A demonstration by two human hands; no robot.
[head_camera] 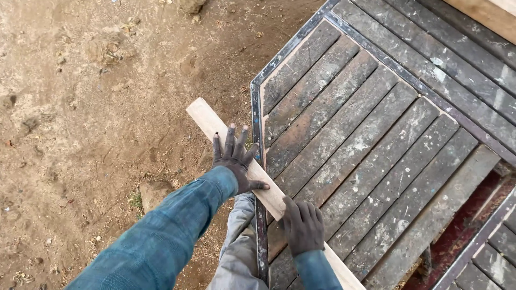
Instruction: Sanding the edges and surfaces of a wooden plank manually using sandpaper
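Note:
A long pale wooden plank (207, 121) lies slanted across the corner of a work table (376, 134) made of worn wooden slats in a dark metal frame. Its far end sticks out over the dirt ground. My left hand (234, 159) rests flat on the plank with fingers spread, pressing it down where it crosses the frame's edge. Lower along the same plank, my right hand (302, 225) grips it over the slats. Both arms wear blue sleeves.
Bare dirt ground (91, 118) with small stones fills the left side. A rock (153, 192) lies close to my legs. The metal frame edge (257, 123) runs under the plank. A second framed section (486, 252) sits at the lower right.

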